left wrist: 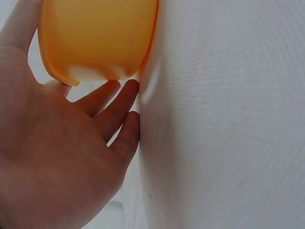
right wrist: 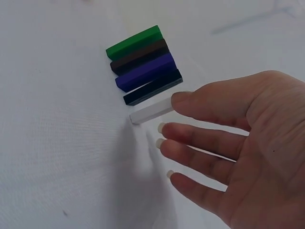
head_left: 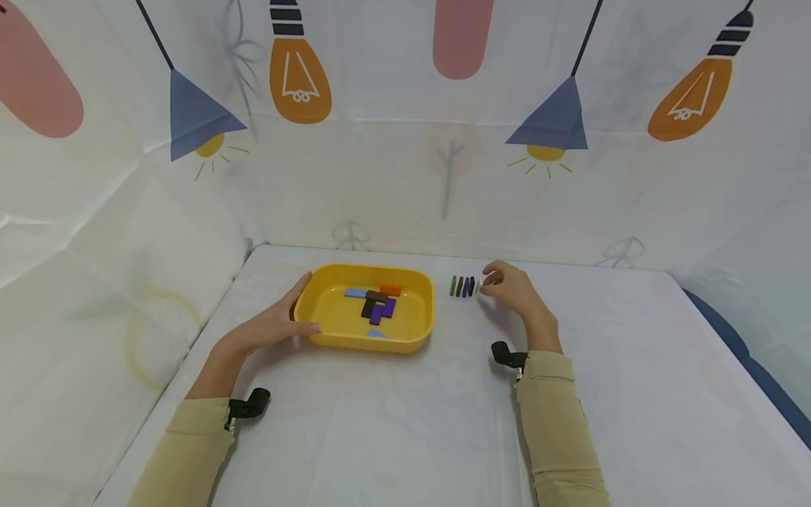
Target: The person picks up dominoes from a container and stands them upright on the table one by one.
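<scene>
At the left end of a yellow tray (head_left: 364, 343), my left hand (head_left: 269, 325) grips the rim, its thumb at the front corner and a finger along the back corner. The left wrist view shows the other fingers spread below the tray's outer wall. My right hand (right wrist: 224, 138) pinches a white block (right wrist: 150, 112), with the thumb on its near end and the fingertip opposite hidden. This block stands beside a row of narrow blocks: black (right wrist: 153, 87), purple (right wrist: 145, 72), dark brown (right wrist: 139, 57) and green (right wrist: 134, 42).
Inside the tray lie several flat pieces: an orange one (head_left: 391, 289), a brown one (head_left: 376, 296), light blue (head_left: 355, 292), black and purple ones. The table (head_left: 380, 422) has a white cover. Behind it hangs a printed cloth (head_left: 393, 176) with lamp and bulb pictures.
</scene>
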Action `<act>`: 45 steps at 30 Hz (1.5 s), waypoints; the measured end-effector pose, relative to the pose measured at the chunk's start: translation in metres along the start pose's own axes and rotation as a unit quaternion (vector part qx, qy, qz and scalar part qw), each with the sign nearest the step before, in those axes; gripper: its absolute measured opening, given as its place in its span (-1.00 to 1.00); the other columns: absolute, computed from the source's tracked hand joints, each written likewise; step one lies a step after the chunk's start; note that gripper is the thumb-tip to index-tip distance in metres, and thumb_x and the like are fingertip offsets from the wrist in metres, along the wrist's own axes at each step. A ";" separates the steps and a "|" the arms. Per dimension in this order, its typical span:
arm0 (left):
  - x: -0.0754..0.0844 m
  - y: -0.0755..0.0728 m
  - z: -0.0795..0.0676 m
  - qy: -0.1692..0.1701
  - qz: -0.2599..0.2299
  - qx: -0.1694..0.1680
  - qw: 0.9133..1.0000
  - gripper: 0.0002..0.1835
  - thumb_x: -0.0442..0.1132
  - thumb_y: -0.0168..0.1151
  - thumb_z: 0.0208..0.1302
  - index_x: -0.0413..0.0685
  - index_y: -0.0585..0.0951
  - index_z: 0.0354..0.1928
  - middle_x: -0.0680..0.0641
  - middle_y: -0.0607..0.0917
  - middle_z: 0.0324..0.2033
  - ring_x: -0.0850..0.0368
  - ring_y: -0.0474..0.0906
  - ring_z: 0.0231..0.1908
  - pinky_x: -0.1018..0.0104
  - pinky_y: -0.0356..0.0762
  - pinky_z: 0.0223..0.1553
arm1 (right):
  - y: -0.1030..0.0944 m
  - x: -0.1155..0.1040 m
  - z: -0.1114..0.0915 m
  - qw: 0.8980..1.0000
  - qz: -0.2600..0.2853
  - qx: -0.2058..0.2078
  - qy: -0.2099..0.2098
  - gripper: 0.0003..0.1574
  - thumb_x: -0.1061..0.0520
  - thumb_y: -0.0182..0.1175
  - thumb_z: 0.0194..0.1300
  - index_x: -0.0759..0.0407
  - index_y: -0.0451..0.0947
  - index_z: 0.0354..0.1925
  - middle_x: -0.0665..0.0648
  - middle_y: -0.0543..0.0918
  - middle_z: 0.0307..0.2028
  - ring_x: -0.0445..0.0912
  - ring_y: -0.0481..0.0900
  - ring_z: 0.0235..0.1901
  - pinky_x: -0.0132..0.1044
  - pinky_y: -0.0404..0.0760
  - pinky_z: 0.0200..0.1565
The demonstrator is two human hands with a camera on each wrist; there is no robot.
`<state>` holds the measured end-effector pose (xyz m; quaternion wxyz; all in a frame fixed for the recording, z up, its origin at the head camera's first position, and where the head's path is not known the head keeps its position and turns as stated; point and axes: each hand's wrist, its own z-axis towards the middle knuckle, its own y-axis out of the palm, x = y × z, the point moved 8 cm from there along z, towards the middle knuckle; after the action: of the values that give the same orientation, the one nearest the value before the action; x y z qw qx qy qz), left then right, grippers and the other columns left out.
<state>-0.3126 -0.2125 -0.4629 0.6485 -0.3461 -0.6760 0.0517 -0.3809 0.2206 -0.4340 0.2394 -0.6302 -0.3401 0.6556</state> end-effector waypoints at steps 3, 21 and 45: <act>0.001 0.000 0.000 0.001 0.001 0.000 1.000 0.20 0.03 0.37 0.21 0.41 -0.37 0.56 -0.02 -0.27 0.60 -0.17 -0.31 0.58 -0.42 -0.28 0.46 | -0.002 0.000 -0.001 1.000 0.002 0.001 0.000 -0.45 0.08 0.23 0.30 0.23 0.42 0.20 0.32 0.65 0.06 0.18 0.58 0.08 0.03 0.60 0.03; 0.001 -0.001 -0.001 -0.002 0.002 0.001 1.000 0.19 0.04 0.36 0.21 0.41 -0.37 0.56 -0.03 -0.28 0.60 -0.18 -0.33 0.58 -0.43 -0.29 0.45 | -0.032 -0.027 -0.012 0.996 -0.005 0.071 -0.050 -0.50 0.13 0.17 0.33 0.24 0.43 0.20 0.31 0.63 0.09 0.18 0.59 0.10 0.14 0.55 0.12; -0.001 0.000 0.000 -0.009 -0.010 -0.001 1.000 0.21 0.08 0.39 0.18 0.48 -0.36 0.55 0.05 -0.28 0.60 -0.14 -0.33 0.58 -0.42 -0.27 0.46 | 0.011 -0.106 -0.015 0.985 -0.017 0.037 -0.169 -0.63 0.18 0.23 0.32 0.16 0.54 0.10 0.22 0.68 0.02 0.06 0.59 0.02 0.07 0.51 0.24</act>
<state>-0.3133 -0.2131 -0.4639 0.6426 -0.3396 -0.6852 0.0475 -0.3554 0.1367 -0.3710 0.2127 -0.4950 -0.3621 0.7607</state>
